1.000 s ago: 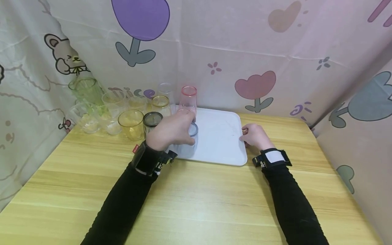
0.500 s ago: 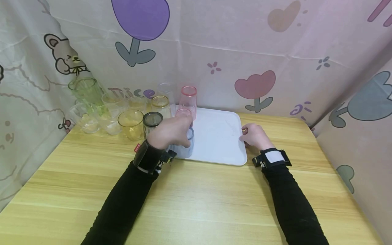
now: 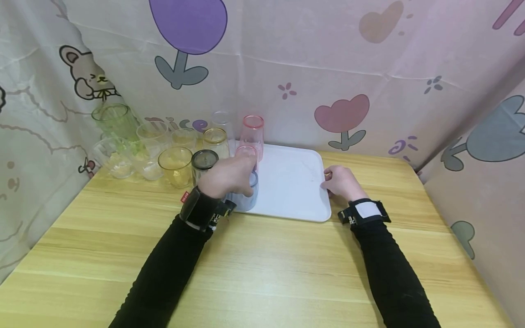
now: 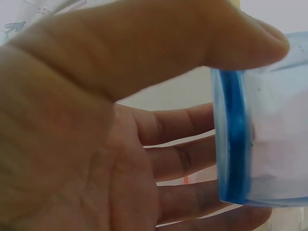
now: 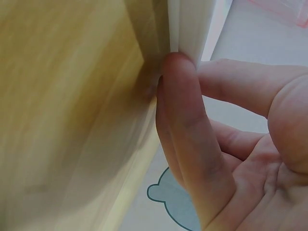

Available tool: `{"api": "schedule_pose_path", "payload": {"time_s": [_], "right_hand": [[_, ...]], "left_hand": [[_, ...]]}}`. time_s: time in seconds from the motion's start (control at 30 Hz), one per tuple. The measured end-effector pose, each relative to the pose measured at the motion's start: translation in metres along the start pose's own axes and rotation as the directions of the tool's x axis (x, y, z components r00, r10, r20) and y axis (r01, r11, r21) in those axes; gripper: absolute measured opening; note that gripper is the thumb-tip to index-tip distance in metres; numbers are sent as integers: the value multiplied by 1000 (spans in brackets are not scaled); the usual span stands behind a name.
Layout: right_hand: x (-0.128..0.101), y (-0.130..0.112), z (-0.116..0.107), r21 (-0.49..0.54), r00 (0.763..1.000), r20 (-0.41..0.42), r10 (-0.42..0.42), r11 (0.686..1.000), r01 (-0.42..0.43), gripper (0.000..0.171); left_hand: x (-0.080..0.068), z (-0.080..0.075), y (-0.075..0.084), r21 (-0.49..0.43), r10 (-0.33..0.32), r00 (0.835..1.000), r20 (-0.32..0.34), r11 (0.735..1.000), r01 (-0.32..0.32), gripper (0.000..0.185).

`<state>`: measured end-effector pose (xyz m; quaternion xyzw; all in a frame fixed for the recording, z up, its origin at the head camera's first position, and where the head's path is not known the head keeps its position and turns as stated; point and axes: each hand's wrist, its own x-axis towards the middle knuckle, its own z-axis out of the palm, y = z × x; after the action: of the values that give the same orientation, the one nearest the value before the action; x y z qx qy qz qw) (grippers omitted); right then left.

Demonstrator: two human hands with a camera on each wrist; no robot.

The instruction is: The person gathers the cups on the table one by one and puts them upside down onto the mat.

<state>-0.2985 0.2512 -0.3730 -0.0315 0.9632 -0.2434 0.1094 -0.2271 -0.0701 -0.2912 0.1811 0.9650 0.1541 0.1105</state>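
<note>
My left hand grips a pale blue glass at the left end of a white tray. In the left wrist view, the thumb and fingers curl round the glass, and its thick blue end faces the palm. Just behind that hand stands a pink glass, partly hidden by the fingers. A taller pink glass stands at the tray's back left. My right hand pinches the tray's right edge, with the thumb above and fingers below in the right wrist view.
Left of the tray stand a dark grey glass, an amber glass, a gold-rimmed glass and several clear ones. A green glass jug or cup is behind them. A printed curtain hangs along the wooden table's back.
The blue glass, still in my left hand, has shifted slightly left on the tray, towards the dark grey glass. My right hand has stayed at the tray's edge.
</note>
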Motion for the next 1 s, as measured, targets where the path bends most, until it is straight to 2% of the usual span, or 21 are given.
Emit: {"api": "schedule_pose_path", "payload": {"time_s": [0.4, 0.6, 0.7, 0.77, 0.83, 0.9, 0.93, 1.0], "right_hand": [[-1, -2, -2, -9, 1000, -10, 0, 1000, 0, 50], [-1, 0, -1, -11, 1000, -16, -4, 1000, 4, 50], [-2, 0, 0, -5, 1000, -16, -8, 1000, 8, 50], [-2, 1, 0, 0, 1000, -16, -8, 1000, 8, 50], [-2, 1, 1, 3, 1000, -15, -8, 1000, 8, 50], [-2, 1, 1, 3, 1000, -16, -8, 1000, 8, 50], [-2, 1, 1, 5, 1000, -15, -5, 1000, 5, 50], [-2, 0, 1, 7, 1000, -15, -3, 1000, 3, 50]], "left_hand": [[1, -2, 1, -18, -40, 999, 14, 999, 40, 39], [0, -5, 5, -41, -58, 998, -7, 997, 58, 52], [-3, -9, 6, -70, -26, 998, -54, 997, 22, 58], [-5, -11, 6, -78, 21, 995, -102, 997, -29, 59], [-8, -15, 6, -82, 59, 985, -160, 994, -73, 58], [-11, -18, 4, -101, 89, 967, -240, 988, -116, 58], [-13, -20, 3, -115, 96, 953, -288, 984, -134, 58], [-17, -23, 1, -161, 103, 907, -409, 970, -183, 56]]}}
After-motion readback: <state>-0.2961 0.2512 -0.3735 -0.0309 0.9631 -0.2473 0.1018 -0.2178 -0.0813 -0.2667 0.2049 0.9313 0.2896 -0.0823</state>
